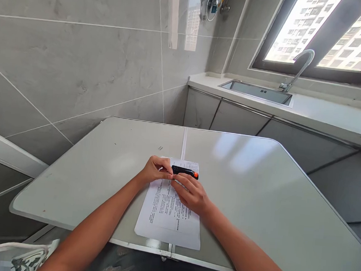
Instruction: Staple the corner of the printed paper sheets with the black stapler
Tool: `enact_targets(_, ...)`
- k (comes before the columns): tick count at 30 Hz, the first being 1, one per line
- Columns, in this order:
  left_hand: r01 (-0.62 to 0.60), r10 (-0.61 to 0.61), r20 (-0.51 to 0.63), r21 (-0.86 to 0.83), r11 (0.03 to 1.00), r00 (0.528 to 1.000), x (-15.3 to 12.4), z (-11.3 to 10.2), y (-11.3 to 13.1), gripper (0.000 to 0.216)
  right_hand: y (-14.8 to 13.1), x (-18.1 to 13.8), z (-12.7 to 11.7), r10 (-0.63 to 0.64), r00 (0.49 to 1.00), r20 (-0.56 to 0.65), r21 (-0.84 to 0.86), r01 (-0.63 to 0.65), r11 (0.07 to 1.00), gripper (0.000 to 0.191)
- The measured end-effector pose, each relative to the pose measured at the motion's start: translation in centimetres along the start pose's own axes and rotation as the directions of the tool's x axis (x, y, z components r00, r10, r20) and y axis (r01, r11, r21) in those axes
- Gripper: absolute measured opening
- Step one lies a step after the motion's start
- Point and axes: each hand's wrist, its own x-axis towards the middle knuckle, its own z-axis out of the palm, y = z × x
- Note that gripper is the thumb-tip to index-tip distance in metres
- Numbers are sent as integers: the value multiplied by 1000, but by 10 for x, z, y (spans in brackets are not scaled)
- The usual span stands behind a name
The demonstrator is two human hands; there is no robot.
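Observation:
A printed sheet of paper (167, 218) lies on the grey table (257, 193) in front of me. Above its top edge I hold a black marker with an orange end (185, 172), lying roughly level. My left hand (156, 171) pinches the marker's left end with closed fingers. My right hand (191, 192) rests on the paper with curled fingers touching the marker from below. Both forearms reach in from the bottom of the view.
A seam (183, 142) runs down the middle of the table. Behind it stands a counter with a steel sink (257, 91) and a curved tap (300, 66) under a window. A tiled wall is on the left. A white object (15, 252) shows at the bottom left.

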Motion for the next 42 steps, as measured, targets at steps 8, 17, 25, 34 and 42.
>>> enact_targets(8, -23, 24, -97, 11, 1000, 995, 2, -1, -10, 53, 14, -4, -12, 72, 997, -18, -80, -73, 994, 29)
enact_targets(17, 299, 162, -483, 736, 607, 860, 13, -62, -33, 34, 124, -54, -49, 762, 638, -111, -253, -760, 599, 20)
enact_targets(25, 184, 2, -203, 890, 418, 979, 20, -65, -62, 41, 134, -70, -29, 828, 561, 10, -256, -799, 545, 22)
enact_targets(34, 185, 18, -215, 879, 440, 976, 21, -62, -58, 22, 131, -66, -29, 805, 592, -42, -221, -791, 571, 26)
enact_targets(42, 174, 37, -211, 884, 435, 977, 21, -59, -57, 23, 77, -27, -15, 634, 762, -134, 20, -637, 770, 16)
